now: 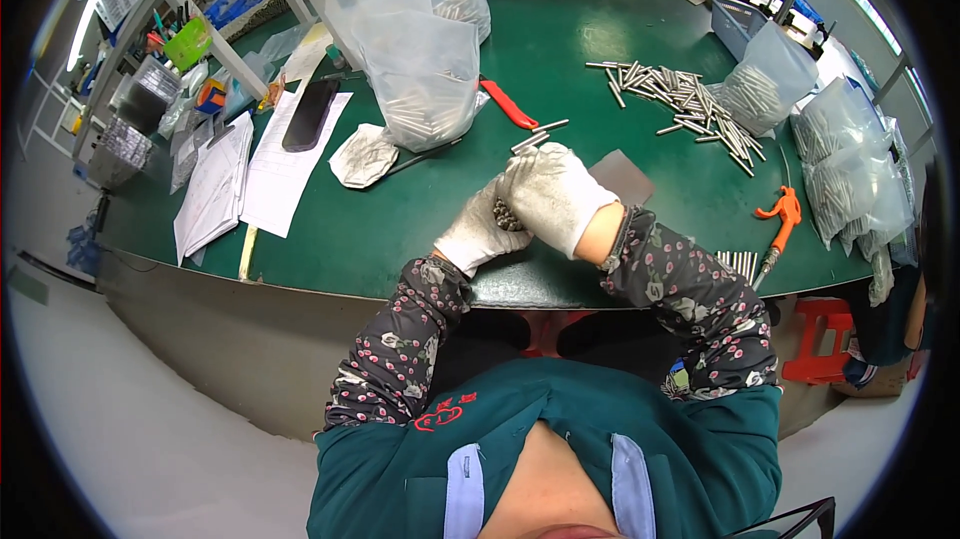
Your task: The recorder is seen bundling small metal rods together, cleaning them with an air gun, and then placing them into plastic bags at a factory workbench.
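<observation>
1. Clock directions run from the hands, with twelve o'clock at the top of the view.
2. The left hand (480, 229), gloved in white, grasps a bundle of metal rods (507, 216) near the front edge of the green tabletop (370, 239); only a cluster of rod ends shows, the rest covered by the gloves.
3. The right hand (555, 191), also gloved, is over the bundle; its fingertips are hidden, so I cannot tell whether it grips.
4. Just beyond, at twelve o'clock, are two loose rods (540, 133); whether the nearer one touches the glove is unclear. Farther out is a red-handled tool (508, 104).
5. Toward two o'clock, a grey plate (622, 177) is partly covered by the right hand; well beyond it spreads a rod pile (690, 104) beside a cloudy bag (765, 89).
6. At three o'clock is an orange air gun (785, 217); slightly below, the right sleeve (690, 289) hides part of a rod row (738, 261).
7. At eleven o'clock stands a filled bag (420, 89), its contents blurred by the plastic.
8. At ten o'clock lies a phone (311, 115), over a paper sheet (290, 174).
9. At four o'clock, a red stool (820, 339) is partly cut off by the tabletop.
</observation>
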The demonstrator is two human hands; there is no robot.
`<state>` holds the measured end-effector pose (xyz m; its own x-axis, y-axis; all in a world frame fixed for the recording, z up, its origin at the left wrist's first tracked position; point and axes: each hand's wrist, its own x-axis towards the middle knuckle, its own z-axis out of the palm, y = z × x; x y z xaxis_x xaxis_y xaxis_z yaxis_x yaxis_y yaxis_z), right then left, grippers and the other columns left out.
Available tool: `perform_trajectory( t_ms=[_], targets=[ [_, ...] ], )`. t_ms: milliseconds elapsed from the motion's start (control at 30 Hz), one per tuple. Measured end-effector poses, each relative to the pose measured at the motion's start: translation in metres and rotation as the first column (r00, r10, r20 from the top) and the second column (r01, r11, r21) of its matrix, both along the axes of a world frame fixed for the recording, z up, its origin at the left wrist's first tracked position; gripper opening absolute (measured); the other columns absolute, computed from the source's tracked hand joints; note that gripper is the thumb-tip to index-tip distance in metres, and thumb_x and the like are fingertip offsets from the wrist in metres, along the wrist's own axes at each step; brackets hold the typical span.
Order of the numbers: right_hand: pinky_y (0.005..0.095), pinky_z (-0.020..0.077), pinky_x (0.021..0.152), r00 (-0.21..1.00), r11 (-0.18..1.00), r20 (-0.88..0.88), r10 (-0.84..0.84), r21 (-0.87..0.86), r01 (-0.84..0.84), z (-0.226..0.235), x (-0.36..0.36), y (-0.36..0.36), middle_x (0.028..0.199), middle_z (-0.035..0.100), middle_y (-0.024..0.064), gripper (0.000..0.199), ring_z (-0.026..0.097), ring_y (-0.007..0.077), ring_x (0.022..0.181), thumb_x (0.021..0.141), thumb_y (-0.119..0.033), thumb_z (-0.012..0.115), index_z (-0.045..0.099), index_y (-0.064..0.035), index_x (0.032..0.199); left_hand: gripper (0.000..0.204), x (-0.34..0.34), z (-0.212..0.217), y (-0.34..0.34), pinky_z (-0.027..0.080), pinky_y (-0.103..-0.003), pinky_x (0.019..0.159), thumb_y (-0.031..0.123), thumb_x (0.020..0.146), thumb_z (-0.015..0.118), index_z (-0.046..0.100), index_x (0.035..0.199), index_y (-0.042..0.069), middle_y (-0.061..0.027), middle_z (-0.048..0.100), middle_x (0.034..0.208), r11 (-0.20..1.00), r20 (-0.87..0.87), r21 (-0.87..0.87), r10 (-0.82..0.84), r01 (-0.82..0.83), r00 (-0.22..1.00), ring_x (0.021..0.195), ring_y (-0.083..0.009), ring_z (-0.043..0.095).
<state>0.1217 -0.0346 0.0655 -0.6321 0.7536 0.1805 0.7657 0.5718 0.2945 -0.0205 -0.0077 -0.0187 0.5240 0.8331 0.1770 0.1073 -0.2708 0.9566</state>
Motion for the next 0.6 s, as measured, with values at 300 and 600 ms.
perform_trajectory(
  t_ms=[300, 600],
  targets=[
    [0.0341, 0.0484, 0.064, 1.000, 1.000, -0.004, -0.006, -0.002, 0.006, -0.001, -0.002, 0.000, 0.077, 0.065, 0.0094, 0.014, 0.063, 0.0237, 0.076, 0.071, -0.015, 0.058, 0.066, -0.0053, 0.078, 0.060, 0.000, -0.010, 0.006, 0.048, -0.031, 0.082, 0.015, 0.060, 0.076, 0.049, 0.112, 0.005, -0.0107, 0.062, 0.100, 0.996, -0.055, 0.084, 0.027, -0.022, 0.998, 0.093, -0.0216, 0.061],
    [0.0347, 0.0474, 0.065, 0.987, 0.991, -0.137, -0.084, 0.092, 0.097, 0.015, 0.014, 0.003, 0.072, 0.059, 0.0090, 0.010, 0.060, 0.0257, 0.073, 0.072, -0.012, 0.057, 0.059, -0.0061, 0.080, 0.059, 0.002, 0.003, 0.000, 0.049, -0.030, 0.076, 0.014, 0.059, 0.074, 0.047, 0.111, 0.003, -0.0069, 0.062, 0.090, 0.999, -0.151, -0.039, 0.017, -0.023, 0.988, 0.083, -0.0190, 0.061]
  ],
)
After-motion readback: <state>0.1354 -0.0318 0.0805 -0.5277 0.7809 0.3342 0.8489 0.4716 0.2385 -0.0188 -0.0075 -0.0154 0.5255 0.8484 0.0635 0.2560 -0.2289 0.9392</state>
